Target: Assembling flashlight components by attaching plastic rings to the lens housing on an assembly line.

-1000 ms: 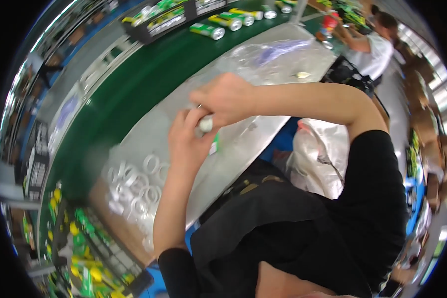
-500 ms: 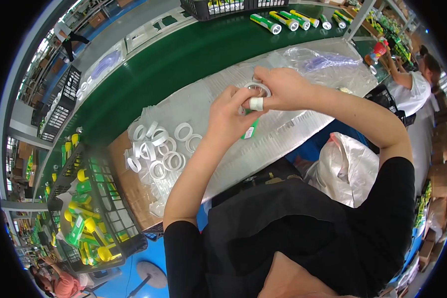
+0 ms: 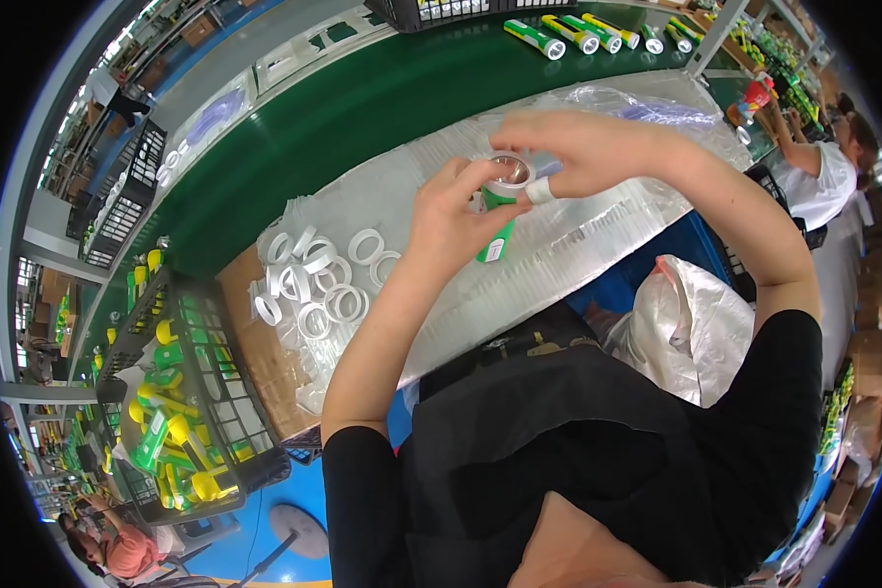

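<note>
Though illegible, white label point(image 3: 496, 249) on flashlight point(image 3: 501, 233), left fingers point(image 3: 477, 175) curled around it, right fingers point(image 3: 521, 128) half-open alongside

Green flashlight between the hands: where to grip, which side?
Probably the green barrel, below the head, coming from the person's left. The barrel looks slimmer, and the head faces up toward the camera. The left hand is on that side; the right hand is at the head end.

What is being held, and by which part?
A green flashlight, by its head end near the white ring, in the left hand; whether the right hand grips is unclear.
</note>
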